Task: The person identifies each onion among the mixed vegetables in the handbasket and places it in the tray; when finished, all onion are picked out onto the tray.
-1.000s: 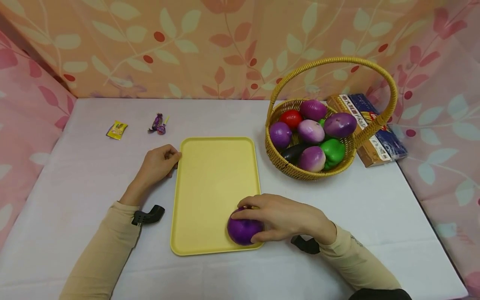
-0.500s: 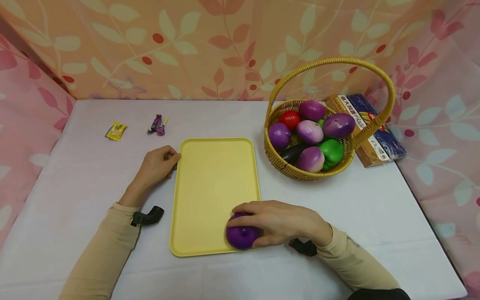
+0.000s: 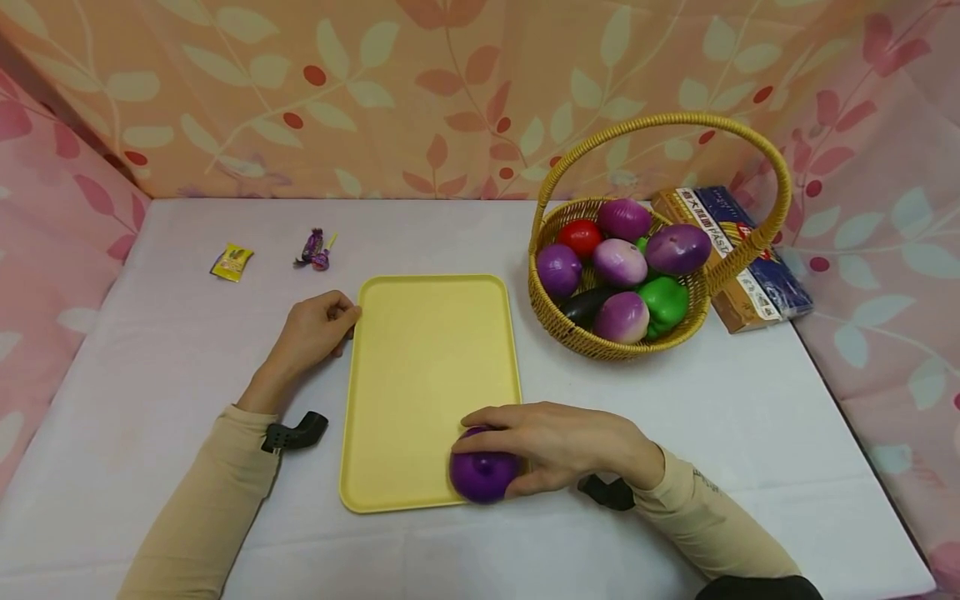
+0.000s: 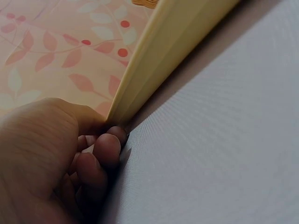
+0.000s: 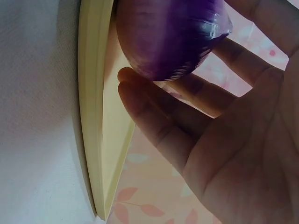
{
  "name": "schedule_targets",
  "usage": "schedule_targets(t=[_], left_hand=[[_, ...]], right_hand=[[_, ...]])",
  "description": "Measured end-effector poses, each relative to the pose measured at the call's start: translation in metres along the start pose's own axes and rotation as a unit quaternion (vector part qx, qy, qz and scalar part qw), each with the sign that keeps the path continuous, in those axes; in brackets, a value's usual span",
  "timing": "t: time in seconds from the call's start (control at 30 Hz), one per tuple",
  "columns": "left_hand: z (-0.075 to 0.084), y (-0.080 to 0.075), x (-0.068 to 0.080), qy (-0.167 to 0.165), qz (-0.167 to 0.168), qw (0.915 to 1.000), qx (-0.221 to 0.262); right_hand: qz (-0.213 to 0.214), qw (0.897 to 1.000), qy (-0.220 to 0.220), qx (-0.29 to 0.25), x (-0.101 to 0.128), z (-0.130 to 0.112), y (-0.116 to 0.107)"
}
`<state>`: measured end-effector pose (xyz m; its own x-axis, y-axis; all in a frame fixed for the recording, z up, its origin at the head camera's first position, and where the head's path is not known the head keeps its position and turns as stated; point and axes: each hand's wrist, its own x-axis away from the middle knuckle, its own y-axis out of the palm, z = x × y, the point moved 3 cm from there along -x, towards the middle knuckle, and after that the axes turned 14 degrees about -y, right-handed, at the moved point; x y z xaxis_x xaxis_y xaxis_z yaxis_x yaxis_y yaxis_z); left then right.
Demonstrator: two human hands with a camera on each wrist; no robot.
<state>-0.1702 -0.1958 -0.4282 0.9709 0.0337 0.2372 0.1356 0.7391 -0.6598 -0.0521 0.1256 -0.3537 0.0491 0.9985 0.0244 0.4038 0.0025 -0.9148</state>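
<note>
A shiny purple onion (image 3: pixel 483 477) sits at the near right corner of the yellow tray (image 3: pixel 431 358). My right hand (image 3: pixel 564 446) holds the onion from its right side, fingers curved over the top and thumb at the near side. In the right wrist view the onion (image 5: pixel 170 37) lies against the fingers, just above the tray floor. At the tray's far left side, my left hand (image 3: pixel 318 327) pinches the rim. The left wrist view has the thumb on the rim of the tray (image 4: pixel 154 60) and curled fingertips below it.
A wicker basket (image 3: pixel 546 321) of vegetables stands at the back right: several purple onions, a red tomato (image 3: pixel 581 239), a green pepper (image 3: pixel 666 307) and a dark eggplant (image 3: pixel 585 307). Behind it lies a pasta box (image 3: pixel 738 258). Wrapped candies (image 3: pixel 311 247) and a yellow packet (image 3: pixel 232 262) lie back left.
My right hand and the onion have shifted slightly toward the near edge of the tray, mostly in the first half second. The left hand stays at the rim.
</note>
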Motion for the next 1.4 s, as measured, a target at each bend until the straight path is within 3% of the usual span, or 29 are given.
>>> schedule_targets(t=[0.4, 0.5, 0.57, 0.63, 0.67, 0.8, 0.87, 0.97, 1.07, 1.17, 1.4], left_hand=[[0.001, -0.001, 0.0, -0.007, 0.002, 1.0, 0.003], [0.001, -0.002, 0.001, -0.006, 0.003, 1.0, 0.001], [0.002, -0.003, 0.001, -0.003, 0.004, 1.0, 0.0], [0.002, -0.003, 0.002, -0.003, 0.004, 1.0, -0.002], [0.002, -0.003, 0.001, -0.003, 0.004, 1.0, -0.001], [0.001, -0.002, 0.001, -0.006, 0.001, 1.0, 0.0], [0.001, -0.002, 0.001, -0.006, -0.001, 1.0, -0.001], [0.001, -0.001, 0.002, -0.004, -0.003, 1.0, -0.002], [0.001, -0.002, 0.002, -0.005, -0.002, 1.0, 0.001], [0.001, -0.002, 0.002, -0.007, 0.002, 1.0, 0.002], [0.0, -0.001, 0.0, -0.007, 0.002, 1.0, 0.0]], right_hand=[[0.008, 1.0, 0.002, 0.011, 0.004, 0.001, -0.004], [0.035, 0.999, 0.032, 0.01, 0.011, 0.005, -0.015], [0.081, 0.994, 0.071, 0.03, 0.019, 0.011, -0.026], [0.148, 0.979, 0.12, 0.076, 0.031, 0.02, -0.039], [0.185, 0.966, 0.149, 0.107, 0.038, 0.025, -0.046], [0.302, 0.89, 0.27, 0.209, 0.072, 0.046, -0.068], [0.315, 0.857, 0.338, 0.229, 0.088, 0.054, -0.074], [0.286, 0.825, 0.433, 0.224, 0.105, 0.06, -0.077], [0.227, 0.81, 0.503, 0.198, 0.111, 0.062, -0.075], [0.186, 0.805, 0.538, 0.17, 0.111, 0.064, -0.072], [0.17, 0.801, 0.562, 0.114, 0.112, 0.067, -0.067]])
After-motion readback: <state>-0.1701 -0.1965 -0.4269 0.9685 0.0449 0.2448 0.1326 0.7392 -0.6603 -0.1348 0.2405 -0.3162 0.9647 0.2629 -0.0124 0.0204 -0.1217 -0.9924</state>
